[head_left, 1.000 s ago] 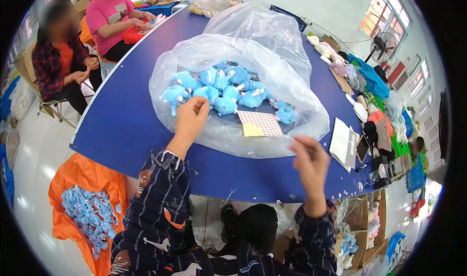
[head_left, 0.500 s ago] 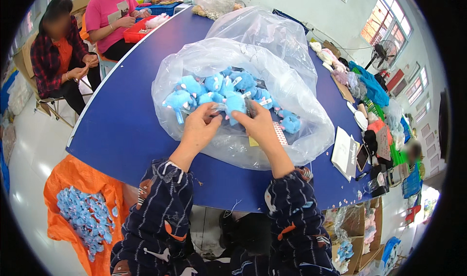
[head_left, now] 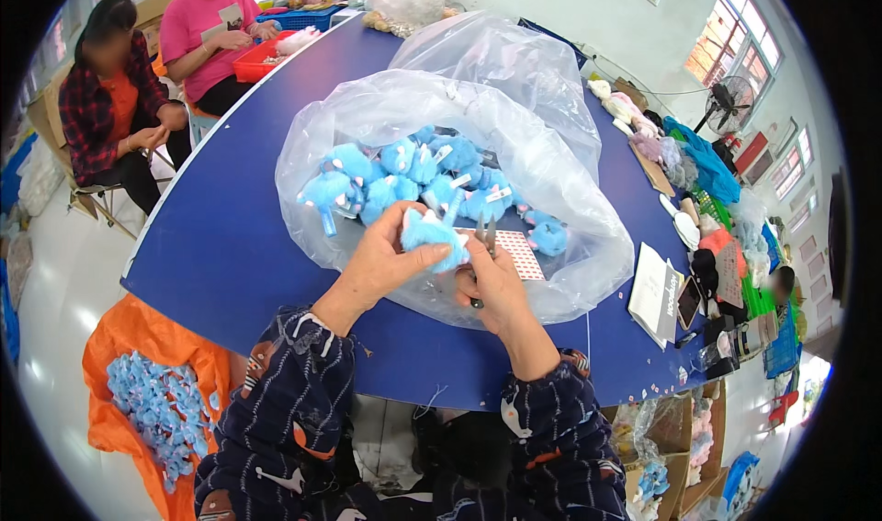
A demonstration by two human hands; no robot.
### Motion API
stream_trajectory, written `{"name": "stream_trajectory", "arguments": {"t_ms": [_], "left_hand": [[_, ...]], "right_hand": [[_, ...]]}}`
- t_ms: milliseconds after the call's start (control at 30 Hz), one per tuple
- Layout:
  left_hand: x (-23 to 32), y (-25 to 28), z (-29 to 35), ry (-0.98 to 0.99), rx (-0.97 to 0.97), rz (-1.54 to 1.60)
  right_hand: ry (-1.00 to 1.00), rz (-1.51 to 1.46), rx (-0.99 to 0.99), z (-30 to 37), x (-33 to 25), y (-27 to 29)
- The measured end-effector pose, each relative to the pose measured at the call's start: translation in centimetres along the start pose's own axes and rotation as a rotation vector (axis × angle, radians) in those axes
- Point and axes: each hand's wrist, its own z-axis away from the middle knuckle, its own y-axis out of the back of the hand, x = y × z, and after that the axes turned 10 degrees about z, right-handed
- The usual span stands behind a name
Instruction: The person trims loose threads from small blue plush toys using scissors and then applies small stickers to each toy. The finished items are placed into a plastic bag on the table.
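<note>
My left hand (head_left: 377, 262) is closed round a small blue plush toy (head_left: 428, 238) with pink and white bits, held above the near side of a clear plastic bag (head_left: 588, 236). In my right hand (head_left: 503, 291), right beside the toy, is a small pair of snips (head_left: 487, 234); two grey tips point away from me and a dark handle end shows under the fingers. Several similar blue plush toys (head_left: 395, 158), some with white tags, lie in the open bag. A card with rows of red marks (head_left: 524, 259) lies behind my right hand.
The bag rests on a blue table (head_left: 211, 254). At its right stand a white notebook (head_left: 650, 291) and a phone (head_left: 689, 300). An orange sack (head_left: 110, 337) of small blue pieces is on the floor at left. Two people (head_left: 115, 107) sit at the far left.
My left hand has brought one plush toy nearer, away from the pile, and turned it. My right hand has drawn back and turned, so the snips now show plainly.
</note>
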Motion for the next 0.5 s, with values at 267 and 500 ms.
{"name": "stream_trajectory", "arguments": {"t_ms": [267,500], "left_hand": [[0.59,-0.61,0.42,0.071,0.081,0.113],[0.17,0.13,0.23,0.039,-0.047,-0.064]], "right_hand": [[0.442,0.565,0.202,0.26,-0.06,0.16],[0.526,0.683,0.187,0.41,-0.82,0.65]]}}
